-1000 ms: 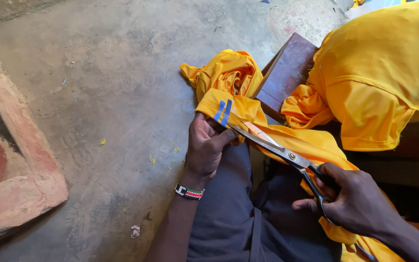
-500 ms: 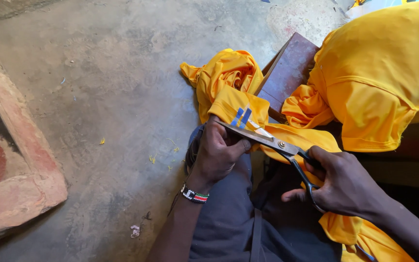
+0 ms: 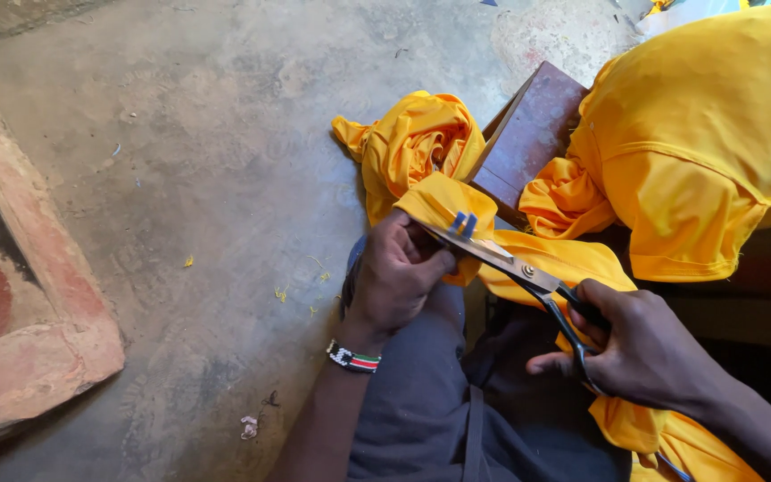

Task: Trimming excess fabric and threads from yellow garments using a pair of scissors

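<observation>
Two hands show: the left hand [image 3: 396, 275] and the right hand [image 3: 640, 344]. One pair of scissors [image 3: 528, 272] runs between them. One beaded wristband [image 3: 353, 359] sits just below the left hand. One dark wooden block [image 3: 528, 138] lies above both hands, and one big heap of yellow cloth [image 3: 707, 143] lies above the right hand.

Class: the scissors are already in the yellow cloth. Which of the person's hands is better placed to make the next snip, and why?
Right. The right hand has its fingers through the black handles of the scissors; the left hand only pinches the yellow cloth at the blades.
</observation>
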